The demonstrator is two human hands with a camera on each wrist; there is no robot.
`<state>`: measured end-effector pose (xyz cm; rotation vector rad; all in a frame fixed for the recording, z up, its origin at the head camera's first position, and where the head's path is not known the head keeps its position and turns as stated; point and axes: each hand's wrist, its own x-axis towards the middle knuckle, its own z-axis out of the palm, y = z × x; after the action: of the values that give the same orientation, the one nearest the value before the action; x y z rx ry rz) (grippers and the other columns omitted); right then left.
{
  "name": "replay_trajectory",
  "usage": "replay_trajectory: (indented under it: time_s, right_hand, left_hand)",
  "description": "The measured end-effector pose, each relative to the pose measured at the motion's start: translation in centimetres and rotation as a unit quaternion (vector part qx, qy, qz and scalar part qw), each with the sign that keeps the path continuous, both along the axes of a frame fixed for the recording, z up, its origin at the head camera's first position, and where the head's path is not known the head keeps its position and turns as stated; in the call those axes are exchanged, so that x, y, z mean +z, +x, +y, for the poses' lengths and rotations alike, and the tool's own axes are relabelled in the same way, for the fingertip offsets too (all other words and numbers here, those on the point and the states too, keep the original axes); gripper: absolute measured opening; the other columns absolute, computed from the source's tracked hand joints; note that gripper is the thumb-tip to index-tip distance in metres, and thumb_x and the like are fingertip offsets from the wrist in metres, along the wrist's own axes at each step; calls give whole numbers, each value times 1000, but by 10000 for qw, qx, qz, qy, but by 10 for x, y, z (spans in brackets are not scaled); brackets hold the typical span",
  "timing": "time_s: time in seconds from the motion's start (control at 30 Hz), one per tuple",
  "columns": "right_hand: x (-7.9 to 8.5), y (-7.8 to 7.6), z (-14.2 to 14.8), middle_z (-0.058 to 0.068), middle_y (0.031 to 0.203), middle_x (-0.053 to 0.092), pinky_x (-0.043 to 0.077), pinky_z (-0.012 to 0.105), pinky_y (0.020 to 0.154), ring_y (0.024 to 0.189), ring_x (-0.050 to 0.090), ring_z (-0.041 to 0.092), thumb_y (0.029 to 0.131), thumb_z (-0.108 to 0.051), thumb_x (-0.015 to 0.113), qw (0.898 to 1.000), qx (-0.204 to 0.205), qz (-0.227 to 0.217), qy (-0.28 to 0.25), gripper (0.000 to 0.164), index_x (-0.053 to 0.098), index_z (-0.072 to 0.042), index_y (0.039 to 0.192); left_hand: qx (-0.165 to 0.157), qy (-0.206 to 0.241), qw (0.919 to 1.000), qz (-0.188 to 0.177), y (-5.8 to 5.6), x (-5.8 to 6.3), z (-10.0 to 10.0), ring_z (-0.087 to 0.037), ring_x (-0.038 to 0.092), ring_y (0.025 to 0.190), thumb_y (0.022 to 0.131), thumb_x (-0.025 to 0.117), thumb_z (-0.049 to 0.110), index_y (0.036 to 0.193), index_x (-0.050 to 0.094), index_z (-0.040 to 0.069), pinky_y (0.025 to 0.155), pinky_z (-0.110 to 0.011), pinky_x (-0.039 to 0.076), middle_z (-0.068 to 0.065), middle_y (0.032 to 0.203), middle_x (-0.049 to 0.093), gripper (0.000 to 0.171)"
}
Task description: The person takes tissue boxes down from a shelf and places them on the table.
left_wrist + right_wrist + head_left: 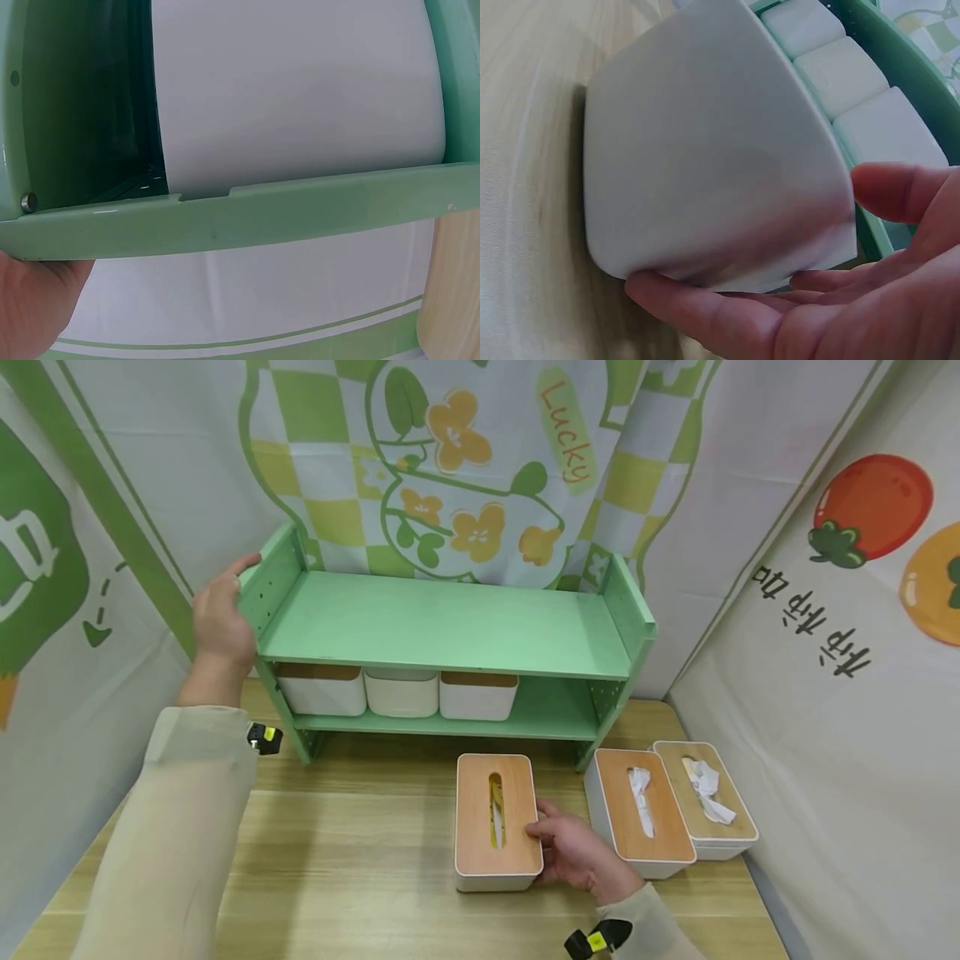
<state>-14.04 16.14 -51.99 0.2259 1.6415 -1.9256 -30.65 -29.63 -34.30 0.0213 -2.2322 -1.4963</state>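
Note:
A green two-tier shelf (pixel 442 622) stands against the back cloth. My left hand (pixel 225 614) grips the top of its left side panel (pixel 270 581), fingers over the edge; in the left wrist view part of that hand (pixel 37 304) shows under the green edge. On the table in front, my right hand (pixel 577 852) holds the right side of a white tissue box (pixel 480 827) with a wood-look lid and slot. Its thumb lies at the lid's edge. From the right wrist view, the fingers (pixel 705 311) reach along the white box wall (pixel 712 150).
On the lower tier, at the left, sit white boxes (pixel 322 693) (pixel 480 697) and a cream box (pixel 402 695) between them. Two more tissue boxes (pixel 652 802) (pixel 720 793) with tissue sticking out stand at the table's right. Printed cloth walls (pixel 810 710) enclose the table (pixel 337 852).

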Motion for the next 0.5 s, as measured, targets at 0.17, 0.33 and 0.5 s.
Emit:
replay_trajectory:
  time_s: [0.17,0.33,0.5]
  right_hand:
    - [6,1,-3,33,127,50,53,55,83,105,60,39,94,-13,55,9983,-237,312,438,79,9,-5,157]
    - [19,2,-10,36,141,42,43,59,96,122,49,45,93,-17,64,9667,-22,1448,2110,82,15,-3,158]
    - [32,9,-22,33,151,31,36,66,100,134,35,50,88,-32,73,8576,847,2930,4142,88,25,-11,158]
  left_hand:
    - [-31,-2,10000,-4,1,0,2,-3,21,37,104,10,29,150,48,27,34,-24,24,11,48,25,60]
    - [2,-144,9999,13,0,-1,1,-2,20,36,104,9,29,150,47,26,33,-24,23,11,48,24,61]
    - [23,-192,9998,58,-1,-1,0,-4,19,36,104,8,30,150,48,28,32,-25,22,10,48,23,61]
